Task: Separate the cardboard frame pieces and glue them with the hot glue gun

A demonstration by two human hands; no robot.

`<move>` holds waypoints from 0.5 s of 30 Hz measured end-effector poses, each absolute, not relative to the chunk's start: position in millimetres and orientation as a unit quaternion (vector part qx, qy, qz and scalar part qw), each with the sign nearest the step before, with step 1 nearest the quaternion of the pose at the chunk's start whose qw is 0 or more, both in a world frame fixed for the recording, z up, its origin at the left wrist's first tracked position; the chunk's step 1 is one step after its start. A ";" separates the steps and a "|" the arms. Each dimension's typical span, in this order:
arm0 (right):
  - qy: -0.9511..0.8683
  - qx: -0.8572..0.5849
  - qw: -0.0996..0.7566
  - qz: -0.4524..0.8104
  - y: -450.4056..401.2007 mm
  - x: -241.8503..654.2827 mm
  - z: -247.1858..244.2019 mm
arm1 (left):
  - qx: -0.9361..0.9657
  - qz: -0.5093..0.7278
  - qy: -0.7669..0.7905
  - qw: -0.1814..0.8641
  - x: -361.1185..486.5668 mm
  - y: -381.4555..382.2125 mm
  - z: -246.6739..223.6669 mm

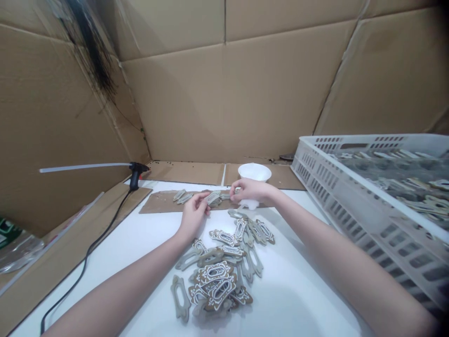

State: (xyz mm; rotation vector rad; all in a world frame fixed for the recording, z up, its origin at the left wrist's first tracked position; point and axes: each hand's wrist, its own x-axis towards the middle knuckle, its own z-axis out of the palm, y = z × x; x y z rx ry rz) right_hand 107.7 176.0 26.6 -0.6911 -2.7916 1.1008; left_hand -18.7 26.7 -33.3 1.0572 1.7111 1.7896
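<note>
On my feed the left hand point(194, 216) and the right hand point(249, 191) are apart, with only a short gap between them, both reaching over a brown cardboard sheet point(157, 202). The left fingertips point(202, 197) are on a grey plaque point(213, 199) lying on that sheet, and the right fingertips point(233, 186) are at a few more plaques beside it. From here I can't tell whether either hand is clamped on a piece or only touching it.

Just in front of the sheet, a loose pile of scalloped openwork plaques point(217, 267) lies on a white table point(298, 299). Some show brown faces with white piped outlines; others show plain grey. A white plastic cup point(254, 172) stands just behind the sheet, near the right hand. To the sheet's left I can see a hot glue gun point(135, 174) with a long glue stick point(84, 167) and a black cord point(84, 255). Well to the sheet's right is a white perforated plastic crate point(365, 187), holding many more plaques point(403, 180). Cardboard walls point(228, 98) rise behind the sheet.
</note>
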 end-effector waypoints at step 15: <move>-0.928 -0.141 -0.047 0.342 177.9 102.3 6.7 | 0.371 0.621 0.687 0.070 -27.6 24.0 -31.8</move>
